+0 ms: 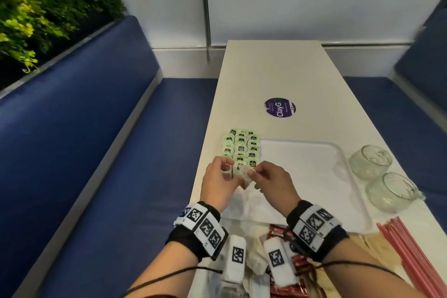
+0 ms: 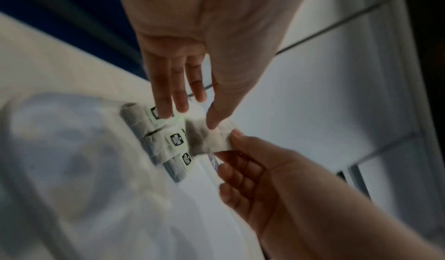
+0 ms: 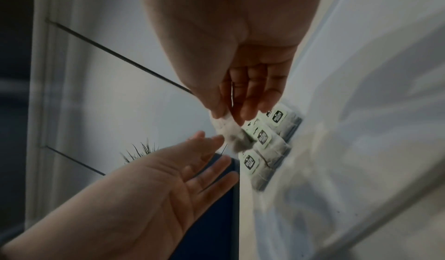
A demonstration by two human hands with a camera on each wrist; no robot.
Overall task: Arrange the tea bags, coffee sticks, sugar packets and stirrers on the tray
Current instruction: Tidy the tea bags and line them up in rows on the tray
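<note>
Tea bags [image 1: 242, 147] lie in rows at the left edge of the tray [image 1: 314, 176]. The right hand [image 1: 273, 181] pinches one tea bag [image 1: 243, 172] by the nearest row. The left hand [image 1: 217, 181] touches it with straight fingers.

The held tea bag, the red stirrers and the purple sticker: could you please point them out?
held tea bag [image 2: 209, 138], left wrist view, middle of its paper pouch.
red stirrers [image 1: 411, 256], head view, mid-length of the bundle.
purple sticker [image 1: 280, 107], head view, its centre.
</note>
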